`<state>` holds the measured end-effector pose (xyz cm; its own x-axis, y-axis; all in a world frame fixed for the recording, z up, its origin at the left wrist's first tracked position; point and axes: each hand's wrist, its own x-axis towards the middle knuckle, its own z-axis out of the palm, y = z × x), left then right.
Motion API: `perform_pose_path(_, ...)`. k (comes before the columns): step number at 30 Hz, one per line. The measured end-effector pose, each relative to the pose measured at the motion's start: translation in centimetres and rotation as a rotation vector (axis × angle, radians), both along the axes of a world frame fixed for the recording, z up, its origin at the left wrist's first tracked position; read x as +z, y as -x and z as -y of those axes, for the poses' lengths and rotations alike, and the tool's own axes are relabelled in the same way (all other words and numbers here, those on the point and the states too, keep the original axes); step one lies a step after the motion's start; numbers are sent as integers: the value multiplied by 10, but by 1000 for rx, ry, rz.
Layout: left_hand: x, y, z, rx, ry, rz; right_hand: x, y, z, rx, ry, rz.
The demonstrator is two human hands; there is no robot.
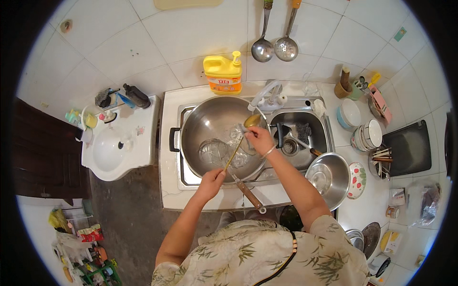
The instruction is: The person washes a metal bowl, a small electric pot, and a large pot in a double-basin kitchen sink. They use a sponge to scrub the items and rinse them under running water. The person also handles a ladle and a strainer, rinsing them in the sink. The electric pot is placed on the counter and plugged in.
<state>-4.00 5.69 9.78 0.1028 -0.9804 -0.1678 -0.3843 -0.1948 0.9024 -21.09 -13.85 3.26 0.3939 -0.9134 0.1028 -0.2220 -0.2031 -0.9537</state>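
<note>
While the person leans over the near edge of the counter (171,190), the left hand (212,180) is closed around the shaft of a long ladle (237,148), just above its brown wooden handle, which juts back past the near edge; gripping it there seems to steady the tool at a slant so its bowl stays up over the basin. Beyond it, the right hand (260,139) is curled, fingers pinched near the ladle's brassy bowl, apparently on a clear crumpled plastic wad or scrubber, though I cannot tell exactly what it grips; a thin bangle sits on that wrist. Both hands work above a large steel basin (205,124) that rests over the left part of the sink, probably so drips fall inside it. To the right, a smaller steel bowl (334,183) sits tilted on the counter near the sink's near right corner, beside a small flowered dish (359,180). Farther on, the sink well (305,143) holds a dark scrubbing pad and a utensil, with the white tap (267,93) arching over its far rim. At the far edge of the counter stands a yellow pump bottle (223,72), within easy reach, and two ladles (274,45) hang on the tiled wall above. Stacked bowls (367,134) sit toward the right edge.
</note>
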Motion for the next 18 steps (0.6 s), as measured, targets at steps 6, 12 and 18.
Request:
perform_pose_path(6, 37, 0, 12, -24, -111, 626, 51, -9, -66, 47, 399, -76)
perform_pose_path(12, 41, -11, 8, -58, -95, 730, 46, -20, -44, 214, 549, -346)
perform_pose_path(18, 37, -11, 3, -62, -61, 793, 27, -27, -57, 275, 663, -362)
